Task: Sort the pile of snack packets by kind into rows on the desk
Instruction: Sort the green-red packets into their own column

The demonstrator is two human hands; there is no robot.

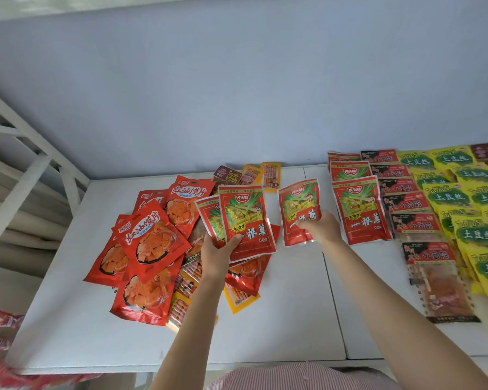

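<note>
The left hand (219, 250) gripped two red scallion-stick packets (244, 220), fanned one behind the other and lifted clear of the pile (152, 249), thumb across the front one's lower edge. Held so, they appeared to be a reserve of one kind awaiting placement.

The right hand (320, 228) pinched a third packet (300, 211) of the same kind by its lower part, tilted, at about 3 o'clock from the left hand's pair. It sat just beside the nearest packet of the matching row (358, 209), at that row's 9 o'clock side. In my judgement it was being carried to the near end of that row, though whether it touched the desk (293, 319) could not be told.

Further toward 3 o'clock lay a row of dark-topped packets (414, 209), then rows of yellow packets (468, 209), each overlapping like tiles, evidently to keep kinds apart.

The unsorted pile remained at 9 o'clock of the hands, chiefly red chip packets with orange packets (269, 175) beneath and behind. Sorting looked roughly half done.
</note>
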